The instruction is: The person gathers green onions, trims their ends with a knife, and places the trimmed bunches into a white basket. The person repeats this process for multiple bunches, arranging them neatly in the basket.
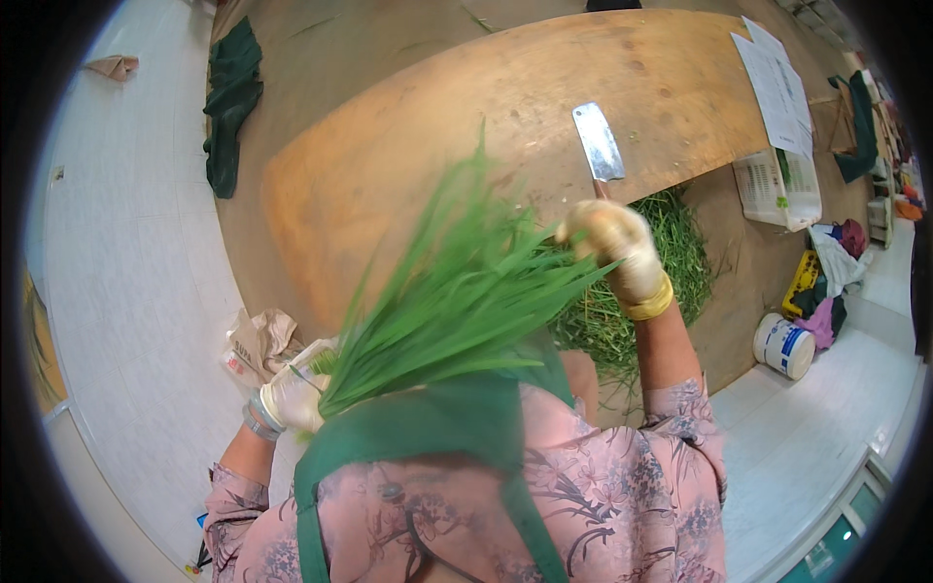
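Note:
My left hand (291, 401), in a pale glove with a grey band at the wrist, grips the base of a bunch of long green strap-shaped leaves (452, 299). The bunch fans out across my green apron (437, 423), and its upper leaves are blurred. My right hand (612, 237), in a pale glove with a yellow cuff, is curled and blurred by the leaf tips; whether it holds any leaves is unclear. Just beyond it a cleaver (600, 146) lies sharp in view on the wooden board (437, 109), the end of its handle hidden behind that hand.
A heap of cut green leaves (678, 255) lies below the board, beside my right forearm. Papers (776, 87) rest at the board's right end, above a white plastic crate (780, 193). A white bucket (783, 346) stands at right, a crumpled paper bag (262, 339) at left.

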`<state>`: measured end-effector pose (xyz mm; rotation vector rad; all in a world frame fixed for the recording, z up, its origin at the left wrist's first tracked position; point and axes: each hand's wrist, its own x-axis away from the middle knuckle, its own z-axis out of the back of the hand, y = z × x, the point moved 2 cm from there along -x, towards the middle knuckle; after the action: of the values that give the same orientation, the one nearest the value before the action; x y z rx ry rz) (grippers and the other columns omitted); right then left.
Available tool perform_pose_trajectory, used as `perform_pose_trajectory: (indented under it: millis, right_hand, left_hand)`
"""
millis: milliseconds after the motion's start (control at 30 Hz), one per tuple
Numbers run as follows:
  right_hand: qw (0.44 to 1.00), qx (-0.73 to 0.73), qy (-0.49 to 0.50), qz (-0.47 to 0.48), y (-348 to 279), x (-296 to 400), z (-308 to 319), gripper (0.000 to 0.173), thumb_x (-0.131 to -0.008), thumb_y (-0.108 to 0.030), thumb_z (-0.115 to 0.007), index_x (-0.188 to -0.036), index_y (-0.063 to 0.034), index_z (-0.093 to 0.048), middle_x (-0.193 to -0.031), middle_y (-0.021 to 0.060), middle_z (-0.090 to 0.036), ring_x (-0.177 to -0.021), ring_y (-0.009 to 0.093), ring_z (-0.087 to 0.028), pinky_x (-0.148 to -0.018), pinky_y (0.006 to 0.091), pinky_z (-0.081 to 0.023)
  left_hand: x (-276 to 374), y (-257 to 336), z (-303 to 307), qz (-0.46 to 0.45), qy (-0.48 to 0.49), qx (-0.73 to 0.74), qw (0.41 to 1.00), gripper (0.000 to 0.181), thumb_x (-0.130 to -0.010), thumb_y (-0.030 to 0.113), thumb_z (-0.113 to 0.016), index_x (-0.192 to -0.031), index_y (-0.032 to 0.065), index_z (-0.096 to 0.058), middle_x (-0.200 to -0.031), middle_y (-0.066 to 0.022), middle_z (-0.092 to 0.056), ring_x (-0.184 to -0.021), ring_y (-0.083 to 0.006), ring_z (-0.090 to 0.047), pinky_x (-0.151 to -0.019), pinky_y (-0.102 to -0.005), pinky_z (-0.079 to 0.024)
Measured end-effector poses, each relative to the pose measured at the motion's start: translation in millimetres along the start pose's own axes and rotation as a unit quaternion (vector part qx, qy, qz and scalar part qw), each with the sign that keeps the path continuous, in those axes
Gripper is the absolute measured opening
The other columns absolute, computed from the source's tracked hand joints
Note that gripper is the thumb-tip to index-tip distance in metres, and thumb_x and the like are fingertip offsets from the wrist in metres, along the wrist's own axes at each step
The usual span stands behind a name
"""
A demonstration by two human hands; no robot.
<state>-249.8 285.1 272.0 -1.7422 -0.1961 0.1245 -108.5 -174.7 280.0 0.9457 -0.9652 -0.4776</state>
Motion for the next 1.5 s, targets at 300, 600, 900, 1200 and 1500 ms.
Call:
perform_pose_trajectory:
  millis: [300, 600, 900, 1200, 1500]
  right_hand:
    - [0.564, 0.826, -0.009, -0.015, -1.9, 34.9, 100.7, 0.035, -0.095, -0.037, -0.067, -0.098, -0.0022, -0.070, -0.090, 0.0123, -0.071, -0.090, 0.027, -0.066, -0.082, 0.0358, -0.050]
    - [0.778, 0.490, -0.313, 0.237, -63.1, 24.3, -52.5, 0.015, -0.081, -0.024, -0.066, -0.087, -0.0104, -0.063, -0.079, 0.0070, -0.062, -0.078, 0.027, -0.063, -0.075, 0.0394, -0.049]
    - [0.927, 0.314, -0.112, 0.173, -104.7, 72.3, 27.0, 0.036, -0.095, -0.036, -0.055, -0.071, -0.0090, -0.057, -0.060, 0.0041, -0.050, -0.062, 0.020, -0.053, -0.052, 0.0354, -0.040]
    - [0.946, 0.307, -0.098, 0.033, -25.8, -16.1, 32.7, 0.027, -0.094, -0.015, -0.066, -0.118, -0.0044, -0.070, -0.113, 0.0088, -0.065, -0.091, 0.019, -0.062, -0.080, 0.0308, -0.051]
    - [0.876, 0.323, -0.317, 0.165, 34.7, -70.7, -17.1, 0.030, -0.098, -0.028, -0.059, -0.111, -0.0037, -0.070, -0.106, 0.0206, -0.069, -0.099, 0.040, -0.063, -0.088, 0.0446, -0.051]
  left_hand:
    - [-7.7, 40.3, 11.8, 0.036, -0.033, -0.175, 0.983, 0.055, -0.085, 0.026, -0.080, -0.132, 0.0025, -0.063, -0.126, -0.0075, -0.067, -0.123, -0.0196, -0.055, -0.103, -0.0378, -0.045]
    - [-19.6, 31.3, 8.1, 0.007, -0.056, -0.096, 0.994, 0.054, -0.087, 0.026, -0.077, -0.133, 0.0032, -0.062, -0.130, -0.0094, -0.065, -0.126, -0.0222, -0.054, -0.105, -0.0388, -0.044]
    - [31.4, -6.7, -32.3, 0.082, -0.068, 0.093, 0.990, 0.053, -0.089, 0.026, -0.075, -0.134, 0.0038, -0.061, -0.134, -0.0112, -0.063, -0.128, -0.0247, -0.053, -0.107, -0.0398, -0.043]
    - [35.9, -19.8, -27.5, 0.096, -0.061, 0.113, 0.987, 0.051, -0.091, 0.026, -0.073, -0.135, 0.0044, -0.060, -0.137, -0.0131, -0.061, -0.130, -0.0273, -0.052, -0.109, -0.0408, -0.042]
    - [41.3, -34.5, -43.8, 0.052, -0.066, 0.103, 0.991, 0.050, -0.093, 0.025, -0.070, -0.137, 0.0040, -0.059, -0.141, -0.0153, -0.058, -0.132, -0.0298, -0.051, -0.111, -0.0414, -0.041]
